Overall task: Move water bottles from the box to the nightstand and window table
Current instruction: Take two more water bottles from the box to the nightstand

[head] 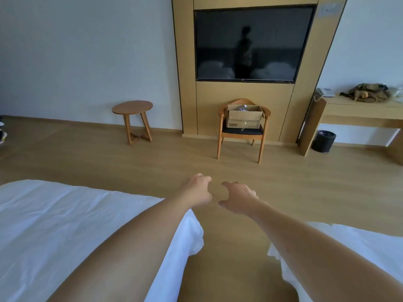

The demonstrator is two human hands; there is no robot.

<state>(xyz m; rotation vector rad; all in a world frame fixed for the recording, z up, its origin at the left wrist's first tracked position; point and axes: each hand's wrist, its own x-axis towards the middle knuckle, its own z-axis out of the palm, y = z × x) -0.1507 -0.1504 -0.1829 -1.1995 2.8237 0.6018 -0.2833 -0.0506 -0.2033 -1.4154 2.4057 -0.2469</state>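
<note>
A brown cardboard box (244,116) sits on the seat of a wooden chair (242,136) against the far wall, under the TV. Clear plastic shows at the box's open top, probably water bottles (242,108), too small to count. A small round wooden table (132,107) stands left of the chair, bare on top. My left hand (199,189) and my right hand (237,198) reach forward side by side over the floor, far short of the box. Both hold nothing, fingers loosely curled and apart.
White beds flank me: one at the left (65,225), one at the right (359,240), with a wooden-floor aisle between. A black TV (250,44) hangs on a wood panel. A desk (362,110) at the right holds a phone and bag; a black bin (323,141) stands below.
</note>
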